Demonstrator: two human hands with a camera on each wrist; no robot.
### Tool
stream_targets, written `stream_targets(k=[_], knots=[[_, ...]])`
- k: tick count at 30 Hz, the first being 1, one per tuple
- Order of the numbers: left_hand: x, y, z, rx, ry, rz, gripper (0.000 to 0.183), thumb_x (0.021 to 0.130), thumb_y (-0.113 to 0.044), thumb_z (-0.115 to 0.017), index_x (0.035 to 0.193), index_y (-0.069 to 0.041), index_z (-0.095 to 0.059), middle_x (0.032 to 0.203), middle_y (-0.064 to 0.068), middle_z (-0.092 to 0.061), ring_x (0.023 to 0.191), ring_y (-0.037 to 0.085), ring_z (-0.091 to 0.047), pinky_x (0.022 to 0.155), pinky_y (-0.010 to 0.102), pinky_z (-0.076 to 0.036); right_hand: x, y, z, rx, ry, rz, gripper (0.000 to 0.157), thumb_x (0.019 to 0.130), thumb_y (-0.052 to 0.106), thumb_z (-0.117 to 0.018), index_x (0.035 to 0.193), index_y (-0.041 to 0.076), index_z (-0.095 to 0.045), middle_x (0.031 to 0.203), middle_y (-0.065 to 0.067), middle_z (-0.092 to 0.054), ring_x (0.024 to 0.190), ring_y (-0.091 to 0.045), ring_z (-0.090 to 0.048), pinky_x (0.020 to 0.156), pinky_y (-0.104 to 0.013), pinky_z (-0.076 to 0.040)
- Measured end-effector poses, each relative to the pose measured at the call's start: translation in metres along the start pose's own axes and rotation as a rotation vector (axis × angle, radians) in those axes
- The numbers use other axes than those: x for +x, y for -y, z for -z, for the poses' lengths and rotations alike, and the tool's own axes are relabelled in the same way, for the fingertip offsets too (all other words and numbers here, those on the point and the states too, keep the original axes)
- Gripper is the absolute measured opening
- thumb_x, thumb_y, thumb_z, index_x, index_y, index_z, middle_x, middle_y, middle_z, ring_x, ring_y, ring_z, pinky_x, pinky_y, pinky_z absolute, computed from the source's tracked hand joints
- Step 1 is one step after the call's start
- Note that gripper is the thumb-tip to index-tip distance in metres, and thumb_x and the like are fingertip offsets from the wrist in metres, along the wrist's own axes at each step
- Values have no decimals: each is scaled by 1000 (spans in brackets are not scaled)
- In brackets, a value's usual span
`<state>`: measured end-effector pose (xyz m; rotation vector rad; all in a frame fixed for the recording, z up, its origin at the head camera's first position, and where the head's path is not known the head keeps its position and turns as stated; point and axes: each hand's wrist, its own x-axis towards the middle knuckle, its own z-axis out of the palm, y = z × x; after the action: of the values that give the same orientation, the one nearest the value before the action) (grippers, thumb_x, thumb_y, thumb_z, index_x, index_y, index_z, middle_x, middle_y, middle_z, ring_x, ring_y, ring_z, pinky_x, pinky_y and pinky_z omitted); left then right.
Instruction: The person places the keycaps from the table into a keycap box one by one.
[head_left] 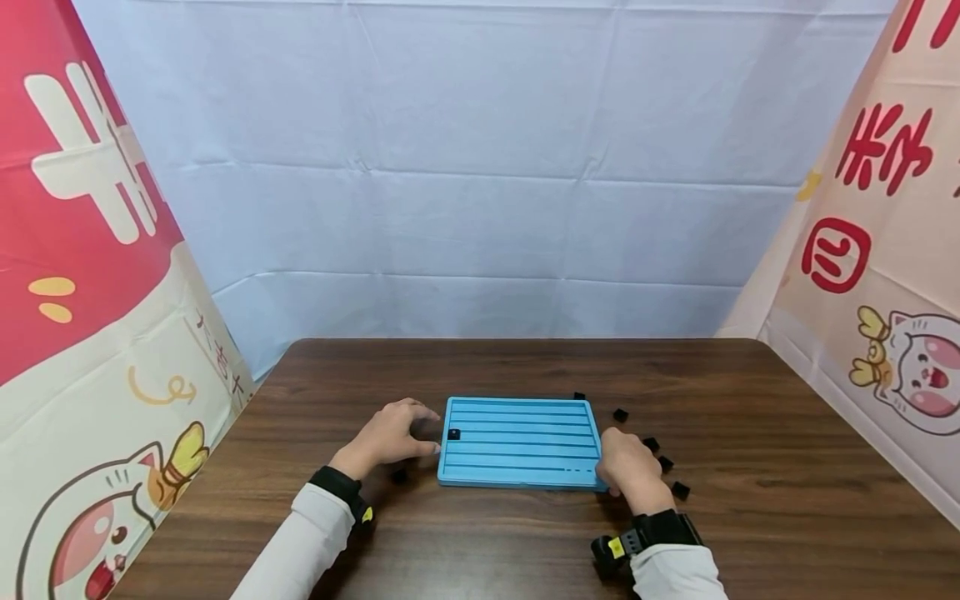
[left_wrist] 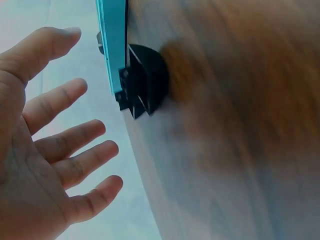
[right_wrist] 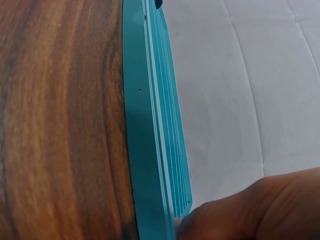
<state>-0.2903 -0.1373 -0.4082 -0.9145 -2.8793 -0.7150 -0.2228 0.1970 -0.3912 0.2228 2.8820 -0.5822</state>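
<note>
A shallow light-blue tray (head_left: 517, 454) with raised lengthwise ridges lies flat on the table. One small black square piece (head_left: 453, 434), resembling a keycap, sits inside it near the left side. My left hand (head_left: 390, 433) is beside the tray's left edge with fingers spread and nothing held; in the left wrist view the palm (left_wrist: 30, 185) is bare. Black pieces (left_wrist: 142, 82) appear by the tray's end there. At the tray's lower right corner my right hand (head_left: 630, 467) grips the edge, its thumb (right_wrist: 240, 210) against the corner. Its other fingertips are hidden.
Several small black pieces lie on the brown wooden table (head_left: 487, 542) right of the tray, among them one piece (head_left: 621, 414) farther back. Another piece (head_left: 399, 473) lies below my left hand. A pale cloth (head_left: 480, 167) hangs behind the table, with printed cloths at both sides.
</note>
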Motion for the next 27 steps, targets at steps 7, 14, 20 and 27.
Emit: stream_targets(k=[7, 14, 20, 27], knots=[[-9, 8, 2, -7, 10, 37, 44, 78, -28, -75, 115, -9, -64, 118, 9, -56, 108, 29, -53, 85, 47, -47, 1, 0, -3, -1, 4, 9, 7, 83, -8, -57, 87, -3, -61, 67, -11, -52, 51, -23, -50, 41, -26, -33], [-12, 11, 5, -54, 21, 51, 46, 78, -27, -75, 117, -7, -63, 121, 10, -55, 111, 30, -51, 88, 46, -46, 1, -1, -2, -1, -1, 14, 8, 83, -8, -57, 89, -4, -61, 65, -11, -52, 51, -23, -50, 40, -26, -32], [-10, 11, 4, -83, 49, 45, 45, 77, -23, -77, 115, -6, -63, 117, 10, -57, 108, 29, -52, 85, 45, -47, 2, -2, -2, -7, 0, 13, 7, 82, -8, -58, 87, -4, -60, 65, -11, -52, 50, -22, -48, 40, -25, -31], [-9, 12, -2, -76, 105, 35, 30, 73, -17, -80, 98, -7, -69, 93, 2, -62, 84, 20, -56, 71, 36, -50, 3, -4, -3, -2, -5, 18, 6, 82, -8, -58, 87, -4, -60, 65, -11, -52, 50, -23, -49, 40, -25, -32]])
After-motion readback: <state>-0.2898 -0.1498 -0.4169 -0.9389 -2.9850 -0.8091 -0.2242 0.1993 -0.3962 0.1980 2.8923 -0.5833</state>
